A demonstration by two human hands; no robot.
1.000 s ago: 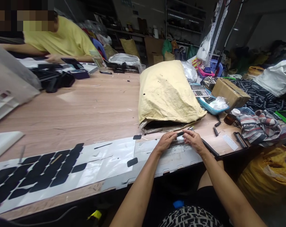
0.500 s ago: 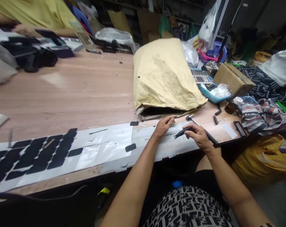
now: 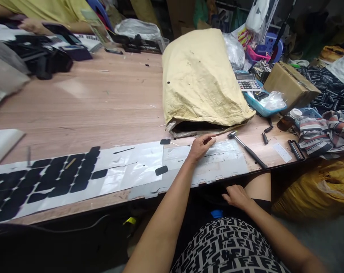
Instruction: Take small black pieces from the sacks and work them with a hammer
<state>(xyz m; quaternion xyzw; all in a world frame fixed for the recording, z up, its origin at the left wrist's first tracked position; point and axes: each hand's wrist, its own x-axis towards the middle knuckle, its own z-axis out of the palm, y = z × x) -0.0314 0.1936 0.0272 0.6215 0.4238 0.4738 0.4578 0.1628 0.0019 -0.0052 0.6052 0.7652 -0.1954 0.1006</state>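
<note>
My left hand (image 3: pixel 201 146) rests over the clear-covered grey sheet (image 3: pixel 229 157) near the table's front edge, fingers apart and holding nothing. Below that edge, above my lap, is my right hand (image 3: pixel 237 196); its fingers are curled, and whatever they may hold is hidden. A hammer (image 3: pixel 248 151) with a black handle lies right of the sheet. Just beyond my left hand sits a large yellow sack (image 3: pixel 200 79), its dark open mouth facing me. Two black rounded pieces (image 3: pixel 161 170) (image 3: pixel 165 141) lie left of my left hand.
Many black pieces (image 3: pixel 54 174) lie on white sheeting at the left. A calculator (image 3: pixel 247 81), a blue basket (image 3: pixel 267 108), a cardboard box (image 3: pixel 291 85) and a striped cloth (image 3: pixel 325 132) stand at the right. Across the table sits a person in yellow (image 3: pixel 52 15).
My right hand has dropped from above the sheet to below the table edge, and the black piece it held no longer shows. My left hand stays over the sheet. The view has shifted slightly.
</note>
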